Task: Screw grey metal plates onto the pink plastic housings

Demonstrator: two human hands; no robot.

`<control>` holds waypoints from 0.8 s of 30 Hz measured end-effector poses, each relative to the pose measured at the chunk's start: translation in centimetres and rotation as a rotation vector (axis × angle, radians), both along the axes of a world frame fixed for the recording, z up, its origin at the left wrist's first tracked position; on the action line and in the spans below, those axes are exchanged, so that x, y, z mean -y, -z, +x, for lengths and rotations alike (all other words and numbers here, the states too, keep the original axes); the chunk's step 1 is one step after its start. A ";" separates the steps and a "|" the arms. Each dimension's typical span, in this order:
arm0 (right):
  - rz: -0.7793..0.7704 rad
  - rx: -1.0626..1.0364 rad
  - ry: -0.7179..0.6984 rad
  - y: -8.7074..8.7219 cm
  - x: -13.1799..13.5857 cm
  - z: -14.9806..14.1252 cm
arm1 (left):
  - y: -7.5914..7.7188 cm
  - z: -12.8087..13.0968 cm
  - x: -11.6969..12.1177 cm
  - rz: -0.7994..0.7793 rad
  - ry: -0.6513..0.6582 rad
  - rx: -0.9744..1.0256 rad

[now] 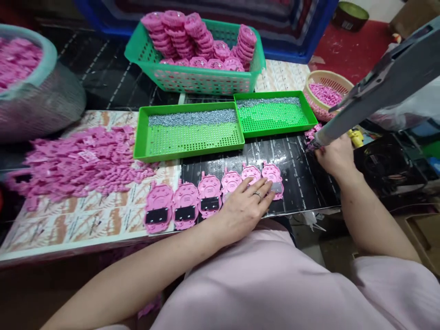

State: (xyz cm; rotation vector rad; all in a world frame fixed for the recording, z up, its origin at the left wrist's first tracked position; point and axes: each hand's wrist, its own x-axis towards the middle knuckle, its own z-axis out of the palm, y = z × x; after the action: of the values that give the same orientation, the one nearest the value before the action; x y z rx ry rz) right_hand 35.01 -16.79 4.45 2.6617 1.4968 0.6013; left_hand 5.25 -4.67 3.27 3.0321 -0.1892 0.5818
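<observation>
My left hand lies flat with its fingers apart on the right end of a row of pink toy walkie-talkie shells. Its fingertips touch the last shells, and the palm partly hides those in the middle. Black covers sit on the lower part of the three leftmost shells. Farther right, my right hand is curled, fingertips together, by some small pink parts. A long grey bar crosses in front of it, so whatever the fingers pinch is hidden.
Two green trays of small metal screws lie behind the row. A green basket holds stacked pink shells. Loose pink parts are heaped at left, below a large tub. A beige basket stands at right.
</observation>
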 end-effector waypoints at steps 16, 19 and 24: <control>0.264 -0.344 -0.338 0.4 6.5 -4.2 | 0.1 3.1 1.1 0.086 0.001 -0.141; 0.226 -0.306 -0.315 0.3 6.2 -3.7 | 0.2 3.1 1.1 0.085 0.008 -0.125; 0.034 -0.367 -0.438 1.1 5.0 -2.9 | 0.1 3.1 1.0 0.089 0.006 -0.109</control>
State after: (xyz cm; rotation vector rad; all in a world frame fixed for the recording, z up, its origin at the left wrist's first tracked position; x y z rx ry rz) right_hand 32.09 -21.76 3.32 2.5774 2.2138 0.1431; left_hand 8.32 -5.69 3.19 3.1376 -0.2249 0.4167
